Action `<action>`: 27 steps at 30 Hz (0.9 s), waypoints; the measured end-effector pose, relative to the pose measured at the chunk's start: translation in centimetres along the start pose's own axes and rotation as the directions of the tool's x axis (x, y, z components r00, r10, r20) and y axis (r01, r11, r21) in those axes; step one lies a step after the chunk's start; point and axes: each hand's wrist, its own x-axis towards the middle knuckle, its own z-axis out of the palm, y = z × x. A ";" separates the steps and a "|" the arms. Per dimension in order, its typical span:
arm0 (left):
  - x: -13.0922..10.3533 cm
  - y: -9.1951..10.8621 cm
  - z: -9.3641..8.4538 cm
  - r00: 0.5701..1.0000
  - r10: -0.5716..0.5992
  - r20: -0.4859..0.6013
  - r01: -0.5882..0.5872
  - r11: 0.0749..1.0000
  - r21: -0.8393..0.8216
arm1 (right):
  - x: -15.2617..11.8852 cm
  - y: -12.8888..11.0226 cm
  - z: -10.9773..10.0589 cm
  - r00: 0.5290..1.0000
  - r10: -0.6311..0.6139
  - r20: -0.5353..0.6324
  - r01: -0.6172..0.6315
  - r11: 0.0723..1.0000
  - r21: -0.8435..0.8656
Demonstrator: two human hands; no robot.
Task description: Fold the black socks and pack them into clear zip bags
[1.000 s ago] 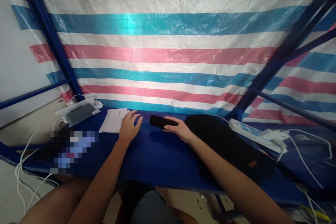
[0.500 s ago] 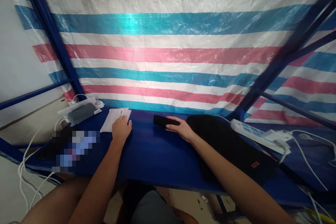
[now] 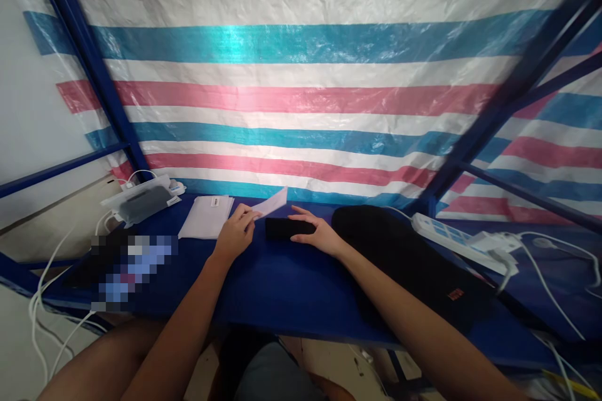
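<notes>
Here, a striped tarp point(image 3: 301, 100) backs a blue table point(image 3: 282, 288), with a black bag point(image 3: 395, 250) on the right and a stack of white papers point(image 3: 203, 219) at the far left. Between those 2, the right hand point(image 3: 324, 235) curves around the right end of a black pouch point(image 3: 281, 228), how firmly I cannot tell. The left hand point(image 3: 236, 232) pinches 1 white slip point(image 3: 271, 204) by its left end, the other end tilted up. A light pinch should avoid creases; the right hand would best hold the black pouch steady.
</notes>
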 end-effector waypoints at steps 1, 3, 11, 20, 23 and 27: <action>0.0 0.2 0.1 1.000 0.006 0.005 -0.006 1.000 -0.018 | 0.0 0.0 0.1 1.000 -0.022 0.004 0.022 1.000 -0.022; 0.1 0.5 0.2 1.000 -0.003 -0.006 0.003 0.999 -0.053 | 0.0 0.2 0.2 0.999 -0.051 0.004 0.051 0.997 -0.050; 0.7 -0.4 0.7 0.994 -0.072 -0.086 0.050 0.969 -0.240 | -0.1 -0.4 0.3 0.986 -0.159 -0.052 0.153 0.983 -0.103; 0.3 -2.0 1.9 0.976 -0.195 -0.093 0.177 0.970 -0.168 | -0.2 -0.2 0.7 0.955 -0.281 -0.091 0.245 0.926 -0.289; 0.2 -0.7 1.5 0.974 -0.106 -0.202 0.094 0.993 -0.069 | -0.3 0.0 0.6 0.934 -0.346 -0.086 0.278 0.859 -0.430; 0.3 2.0 1.3 0.967 0.134 -0.218 -0.124 0.990 0.062 | -0.3 0.0 0.9 0.926 -0.377 -0.023 0.281 0.729 -0.624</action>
